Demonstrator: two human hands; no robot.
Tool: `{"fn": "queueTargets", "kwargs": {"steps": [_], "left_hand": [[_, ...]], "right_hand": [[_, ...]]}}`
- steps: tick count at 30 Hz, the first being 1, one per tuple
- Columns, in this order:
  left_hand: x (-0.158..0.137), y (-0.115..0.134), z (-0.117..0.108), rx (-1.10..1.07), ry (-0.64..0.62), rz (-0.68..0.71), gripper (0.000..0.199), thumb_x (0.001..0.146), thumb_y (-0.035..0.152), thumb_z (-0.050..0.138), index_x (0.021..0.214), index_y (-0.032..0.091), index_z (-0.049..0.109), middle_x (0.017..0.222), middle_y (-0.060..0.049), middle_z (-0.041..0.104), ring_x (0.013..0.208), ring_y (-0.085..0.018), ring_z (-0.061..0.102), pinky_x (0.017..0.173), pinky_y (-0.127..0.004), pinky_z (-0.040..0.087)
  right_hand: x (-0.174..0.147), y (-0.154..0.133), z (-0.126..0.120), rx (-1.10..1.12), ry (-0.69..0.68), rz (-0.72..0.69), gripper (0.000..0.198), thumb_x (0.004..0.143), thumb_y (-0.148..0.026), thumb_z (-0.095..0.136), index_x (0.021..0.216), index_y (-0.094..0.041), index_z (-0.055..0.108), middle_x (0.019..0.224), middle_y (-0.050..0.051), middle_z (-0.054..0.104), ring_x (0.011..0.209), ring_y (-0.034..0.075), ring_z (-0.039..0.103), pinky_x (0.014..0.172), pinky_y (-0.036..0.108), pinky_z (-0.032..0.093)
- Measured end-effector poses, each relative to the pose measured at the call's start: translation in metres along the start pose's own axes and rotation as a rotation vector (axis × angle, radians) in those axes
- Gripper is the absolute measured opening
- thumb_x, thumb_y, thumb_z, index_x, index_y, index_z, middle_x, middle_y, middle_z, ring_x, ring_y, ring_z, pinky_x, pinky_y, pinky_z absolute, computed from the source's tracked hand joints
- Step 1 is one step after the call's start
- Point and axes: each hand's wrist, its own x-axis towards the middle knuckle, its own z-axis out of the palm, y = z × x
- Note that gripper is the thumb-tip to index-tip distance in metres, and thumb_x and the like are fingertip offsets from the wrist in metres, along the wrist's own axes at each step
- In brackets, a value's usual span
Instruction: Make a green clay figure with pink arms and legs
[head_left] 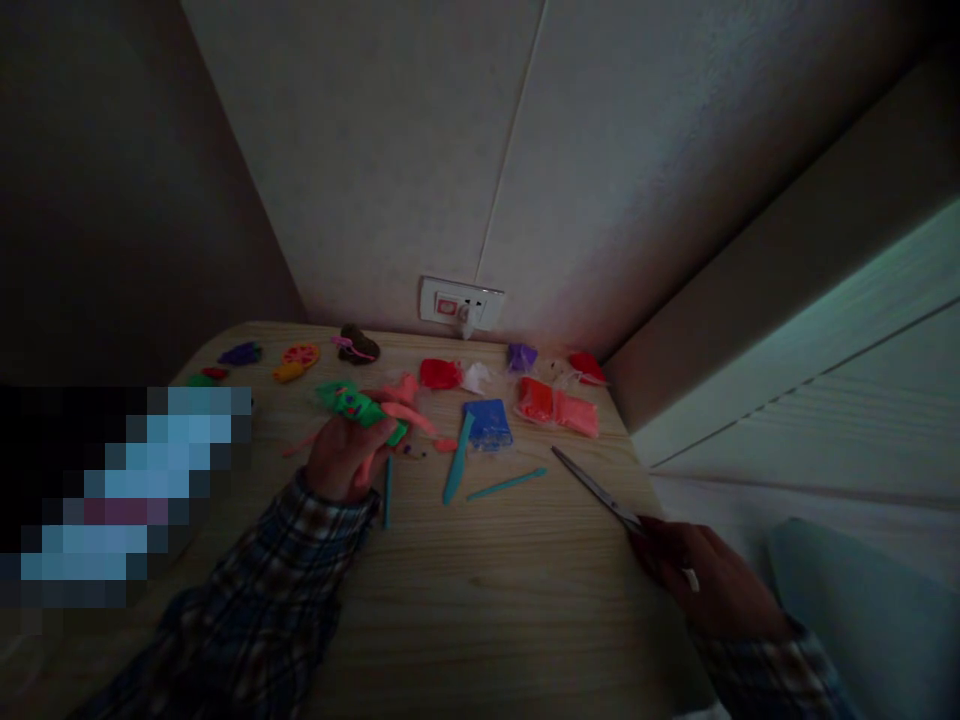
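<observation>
1. Left hand (349, 450): closed on green spotted piece (354, 403), partly finger-hidden.
2. Right hand (705, 575): closed round scissors (591, 482), handles obscured; blades point forward-left.
3. Wood tabletop (487, 590) between grips; right edge beside right hand.

three turquoise tools (458, 465), one pair of scissors (598, 491), one wall socket (489, 303)

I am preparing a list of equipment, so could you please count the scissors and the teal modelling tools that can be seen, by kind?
Scissors: 1
Teal modelling knife: 1
Thin teal modelling sticks: 2
Total: 4
</observation>
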Motion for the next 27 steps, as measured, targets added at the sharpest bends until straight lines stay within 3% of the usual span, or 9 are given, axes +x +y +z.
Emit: {"fn": "queueTargets", "kwargs": {"steps": [5, 9, 13, 18, 20, 22, 27], "left_hand": [[0.001, 0.0, 0.0, -0.02, -0.044, 0.001, 0.017, 0.067, 0.019, 0.077, 0.08, 0.024, 0.068, 0.071, 0.005, 0.066, 0.066, -0.011, 0.061, 0.057, -0.021, 0.05], [0.0, -0.001, -0.001, -0.016, -0.047, -0.028, 0.015, 0.067, 0.024, 0.078, 0.08, 0.023, 0.069, 0.071, 0.003, 0.066, 0.065, -0.012, 0.06, 0.057, -0.022, 0.05], [0.002, -0.004, -0.006, 0.012, -0.046, -0.034, 0.021, 0.068, 0.029, 0.078, 0.085, 0.022, 0.068, 0.075, 0.002, 0.069, 0.068, -0.014, 0.064, 0.058, -0.025, 0.054], [0.011, 0.001, -0.012, 0.128, -0.091, 0.062, 0.022, 0.068, 0.028, 0.077, 0.087, 0.021, 0.068, 0.078, -0.001, 0.07, 0.066, -0.016, 0.065, 0.056, -0.025, 0.054], [0.015, 0.006, -0.012, 0.186, -0.057, 0.119, 0.022, 0.067, 0.028, 0.078, 0.086, 0.021, 0.069, 0.079, -0.002, 0.069, 0.07, -0.017, 0.065, 0.058, -0.024, 0.052], [0.02, 0.01, -0.012, 0.239, -0.048, 0.14, 0.024, 0.065, 0.03, 0.079, 0.085, 0.021, 0.069, 0.077, -0.002, 0.068, 0.073, -0.019, 0.065, 0.062, -0.026, 0.052], [0.034, 0.018, -0.01, 0.338, -0.17, 0.174, 0.023, 0.067, 0.034, 0.077, 0.085, 0.022, 0.069, 0.074, -0.002, 0.067, 0.073, -0.019, 0.064, 0.068, -0.029, 0.052]], "right_hand": [[-0.004, -0.016, -0.008, 0.022, -0.034, 0.016, 0.031, 0.081, -0.042, 0.044, 0.095, -0.022, 0.063, 0.082, 0.01, 0.073, 0.067, 0.028, 0.069, 0.06, 0.042, 0.055], [0.005, -0.033, -0.016, 0.124, 0.008, -0.008, 0.023, 0.081, -0.042, 0.048, 0.092, -0.025, 0.059, 0.079, 0.007, 0.074, 0.069, 0.026, 0.07, 0.064, 0.04, 0.053], [0.043, -0.059, -0.016, 0.181, 0.108, -0.094, 0.022, 0.078, -0.04, 0.053, 0.094, -0.024, 0.056, 0.084, 0.006, 0.074, 0.072, 0.025, 0.069, 0.07, 0.04, 0.05], [0.102, -0.096, -0.009, 0.288, 0.117, -0.253, 0.022, 0.076, -0.033, 0.06, 0.094, -0.022, 0.053, 0.081, 0.004, 0.07, 0.072, 0.021, 0.065, 0.074, 0.039, 0.046], [0.119, -0.103, -0.008, 0.308, 0.044, -0.345, 0.035, 0.069, -0.038, 0.07, 0.095, -0.021, 0.053, 0.076, 0.002, 0.067, 0.067, 0.02, 0.062, 0.071, 0.037, 0.045], [0.131, -0.105, -0.008, 0.386, -0.122, -0.444, 0.041, 0.063, -0.043, 0.076, 0.089, -0.021, 0.054, 0.07, 0.0, 0.062, 0.061, 0.017, 0.057, 0.062, 0.031, 0.043], [0.147, -0.098, -0.019, 0.665, -0.518, -0.467, 0.042, 0.063, -0.057, 0.073, 0.073, -0.022, 0.051, 0.063, -0.004, 0.051, 0.055, 0.012, 0.045, 0.052, 0.025, 0.041]]}}
